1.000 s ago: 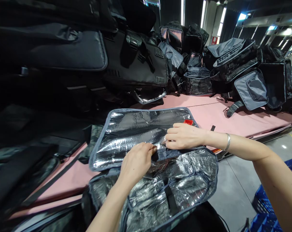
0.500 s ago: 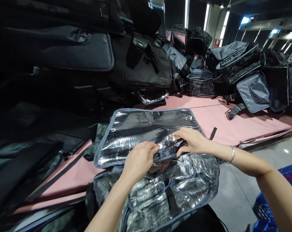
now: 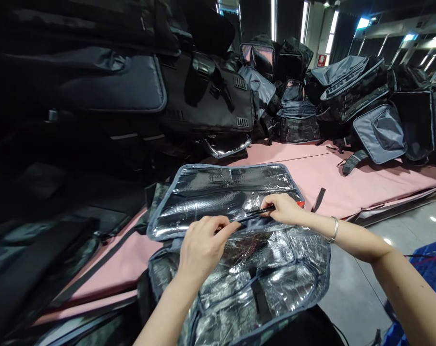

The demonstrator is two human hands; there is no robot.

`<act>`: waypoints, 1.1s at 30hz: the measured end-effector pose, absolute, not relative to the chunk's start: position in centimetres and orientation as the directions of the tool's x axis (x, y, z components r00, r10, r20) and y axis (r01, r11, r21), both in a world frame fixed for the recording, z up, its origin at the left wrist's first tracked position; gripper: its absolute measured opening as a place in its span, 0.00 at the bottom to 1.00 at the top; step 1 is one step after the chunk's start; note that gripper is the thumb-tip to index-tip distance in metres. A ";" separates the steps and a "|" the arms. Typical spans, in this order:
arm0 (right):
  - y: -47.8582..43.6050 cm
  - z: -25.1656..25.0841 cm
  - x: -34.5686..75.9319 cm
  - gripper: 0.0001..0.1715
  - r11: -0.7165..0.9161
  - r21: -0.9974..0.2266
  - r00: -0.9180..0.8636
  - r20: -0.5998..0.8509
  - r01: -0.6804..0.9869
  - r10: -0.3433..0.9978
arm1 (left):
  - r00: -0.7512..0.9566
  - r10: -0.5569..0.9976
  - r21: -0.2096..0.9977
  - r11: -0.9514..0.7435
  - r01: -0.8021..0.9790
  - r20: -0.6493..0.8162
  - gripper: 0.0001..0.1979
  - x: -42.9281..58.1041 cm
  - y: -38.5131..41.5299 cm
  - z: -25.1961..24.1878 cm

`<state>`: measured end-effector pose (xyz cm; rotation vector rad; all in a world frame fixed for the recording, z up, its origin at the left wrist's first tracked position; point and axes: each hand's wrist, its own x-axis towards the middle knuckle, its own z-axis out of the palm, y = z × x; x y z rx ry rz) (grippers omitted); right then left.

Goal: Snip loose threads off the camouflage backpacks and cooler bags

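An insulated bag [image 3: 239,288] with a crinkled silver foil lining lies open in front of me. Its foil-lined lid [image 3: 221,180], edged in grey-blue binding, is folded back onto the pink surface. My left hand [image 3: 203,238] is closed at the near edge of the lid, thumb and finger pinching one end of a thin black strip [image 3: 255,213]. The strip runs across to my right hand [image 3: 282,209], whose curled fingers grip its other end. Something small and red [image 3: 300,204] shows beside the right hand; its kind is unclear.
Black bags [image 3: 206,96] are piled high on the left. More open camouflage and grey bags [image 3: 379,129] stand along the back right of the pink table covering [image 3: 333,192]. A blue plastic crate [image 3: 427,269] sits on the grey floor at right.
The right hand has closed from spread fingers onto the black strip, now stretched between both hands. The red item has come into sight. The view has shifted slightly.
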<state>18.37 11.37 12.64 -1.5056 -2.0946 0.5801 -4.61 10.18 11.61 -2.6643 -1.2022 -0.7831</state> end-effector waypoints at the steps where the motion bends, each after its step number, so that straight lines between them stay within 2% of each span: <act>1: 11.4 12.6 18.3 0.03 0.299 -0.601 -0.267 0.145 0.741 0.953 | 0.572 0.665 0.064 -0.677 0.733 0.481 0.15 -4.5 10.2 11.8; 3: 11.3 12.5 18.4 0.04 0.302 -0.602 -0.264 0.154 0.740 0.952 | 0.593 0.670 0.099 -0.696 0.712 0.447 0.14 -4.4 10.1 12.3; 6: 10.9 12.1 18.5 0.10 0.355 -0.581 -0.276 0.225 0.732 0.935 | 0.617 0.680 0.368 -0.733 0.571 0.396 0.15 -4.6 9.8 13.1; 8: 10.5 11.4 18.6 0.16 0.436 -0.549 -0.294 0.330 0.713 0.897 | 0.566 0.688 0.440 -0.726 0.529 0.454 0.15 -5.1 9.8 13.3; 9: 10.3 11.0 18.6 0.18 0.484 -0.524 -0.306 0.392 0.701 0.867 | 0.520 0.683 0.406 -0.727 0.554 0.514 0.14 -5.5 9.9 13.2; 11: 9.9 10.3 18.7 0.19 0.574 -0.463 -0.332 0.504 0.676 0.797 | 0.487 0.615 0.257 -0.746 0.614 0.621 0.09 -6.2 10.5 12.7; 15: 9.2 9.4 18.7 0.15 0.656 -0.345 -0.367 0.614 0.672 0.699 | 0.628 0.438 -0.025 -0.808 0.588 0.643 0.09 -6.7 11.8 11.5; 17: 8.5 9.4 18.7 0.15 0.630 -0.352 -0.333 0.619 0.692 0.712 | 0.664 0.361 -0.132 -0.810 0.571 0.655 0.10 -6.4 11.9 11.3; 19: 7.3 9.6 18.5 0.19 0.580 -0.439 -0.241 0.615 0.686 0.750 | 0.680 0.289 -0.202 -0.813 0.546 0.674 0.11 -6.0 11.7 11.3; 22: 4.9 9.7 17.5 0.18 0.464 -0.679 -0.060 0.529 0.568 0.847 | 0.671 0.211 -0.231 -0.831 0.506 0.711 0.12 -5.5 10.9 11.8; 25: 3.0 8.9 15.8 0.08 0.211 -0.936 0.061 0.237 0.283 0.969 | 0.656 0.163 -0.247 -0.839 0.485 0.737 0.16 -5.2 9.5 12.4; 26: 2.6 8.5 15.2 0.08 0.118 -0.982 0.079 0.131 0.144 0.988 | 0.657 0.150 -0.256 -0.839 0.479 0.739 0.17 -5.1 8.9 12.6; 29: 2.2 7.9 13.9 0.21 -0.045 -0.966 0.066 -0.063 -0.253 0.996 | 0.654 0.132 -0.269 -0.838 0.475 0.745 0.18 -4.9 7.2 12.5; 31: 2.1 7.9 13.4 0.26 -0.086 -0.919 0.040 -0.110 -0.386 0.993 | 0.643 0.145 -0.254 -0.837 0.486 0.752 0.18 -4.8 6.3 12.0; 33: 2.0 8.1 13.2 0.28 -0.120 -0.896 0.032 -0.148 -0.428 0.989 | 0.627 0.157 -0.237 -0.834 0.498 0.763 0.18 -4.7 5.7 11.5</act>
